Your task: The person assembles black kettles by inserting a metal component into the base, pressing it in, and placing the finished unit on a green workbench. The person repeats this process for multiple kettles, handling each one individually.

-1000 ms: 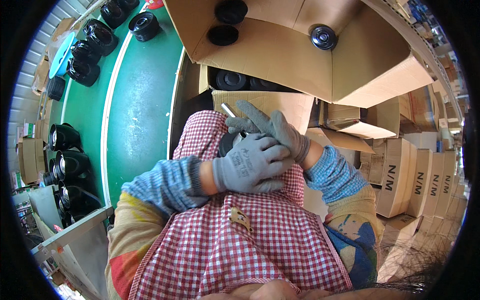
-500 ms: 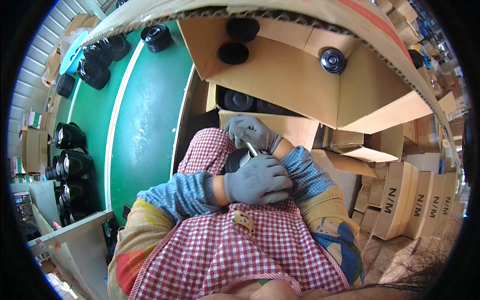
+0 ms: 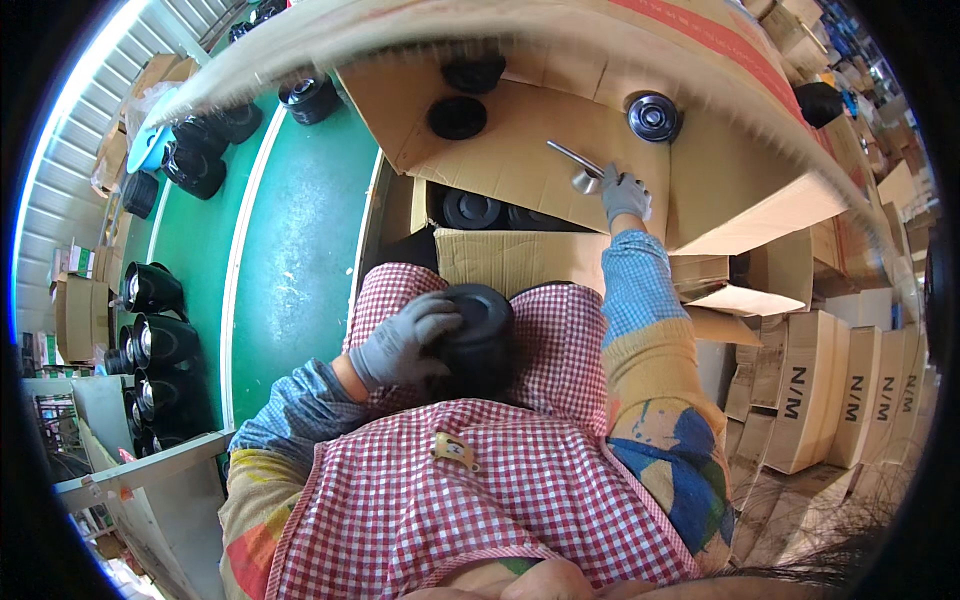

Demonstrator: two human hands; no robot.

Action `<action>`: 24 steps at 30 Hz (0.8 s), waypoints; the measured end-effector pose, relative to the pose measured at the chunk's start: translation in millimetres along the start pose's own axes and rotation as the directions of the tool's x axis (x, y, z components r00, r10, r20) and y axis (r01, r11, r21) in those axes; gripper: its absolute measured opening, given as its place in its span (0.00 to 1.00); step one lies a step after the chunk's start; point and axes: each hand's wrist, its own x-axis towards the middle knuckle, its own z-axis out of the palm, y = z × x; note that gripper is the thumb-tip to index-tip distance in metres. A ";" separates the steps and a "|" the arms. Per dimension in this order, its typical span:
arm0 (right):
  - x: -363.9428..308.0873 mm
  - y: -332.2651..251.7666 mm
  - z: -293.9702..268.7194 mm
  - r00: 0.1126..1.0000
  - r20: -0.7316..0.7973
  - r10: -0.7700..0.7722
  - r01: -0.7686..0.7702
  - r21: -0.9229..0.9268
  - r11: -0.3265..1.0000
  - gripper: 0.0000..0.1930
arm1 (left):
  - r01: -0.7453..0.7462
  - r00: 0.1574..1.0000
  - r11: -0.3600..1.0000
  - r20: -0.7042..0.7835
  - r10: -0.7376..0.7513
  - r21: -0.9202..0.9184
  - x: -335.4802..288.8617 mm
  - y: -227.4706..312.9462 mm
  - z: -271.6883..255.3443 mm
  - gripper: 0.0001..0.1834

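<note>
Now | left hand (image 3: 400, 343) clasps black round part (image 3: 478, 335) | right hand (image 3: 626, 194) grips metal tool (image 3: 578, 166)

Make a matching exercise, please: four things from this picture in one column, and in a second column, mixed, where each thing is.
Things:
1. left hand
2. right hand
3. metal tool
4. green belt

Places:
A. held up over the cardboard flap
B. on the black round part at the apron
C. at the person's left, black parts beside it
D. raised, gripping the tool

Pairs: 1-B, 2-D, 3-A, 4-C

two gloved hands (image 3: 405, 340), one metal tool (image 3: 578, 165), one held black round part (image 3: 478, 325)
</note>
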 end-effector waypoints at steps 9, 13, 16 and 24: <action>-176.0 20.8 -23.5 0.458 -0.084 -0.885 0.615 0.749 0.247 0.38 | 0.028 0.784 0.402 -0.230 -0.576 -0.915 -58.4 -25.2 -35.1 0.32; -270.4 11.9 -33.0 0.288 -0.202 -0.936 0.299 0.947 -0.112 0.50 | -0.134 0.741 0.148 -0.198 -0.641 -0.980 -60.8 -15.4 -19.0 0.25; -293.3 4.3 -38.5 0.289 -0.272 -0.918 0.318 0.932 -0.176 0.56 | -0.105 0.836 0.016 -0.097 -0.539 -0.994 -71.1 -17.2 -0.5 0.26; -316.8 18.7 -58.9 0.276 -0.290 -0.917 0.463 0.876 -0.137 0.59 | -0.162 0.813 -0.009 -0.128 -0.568 -0.987 -74.8 -18.6 21.0 0.24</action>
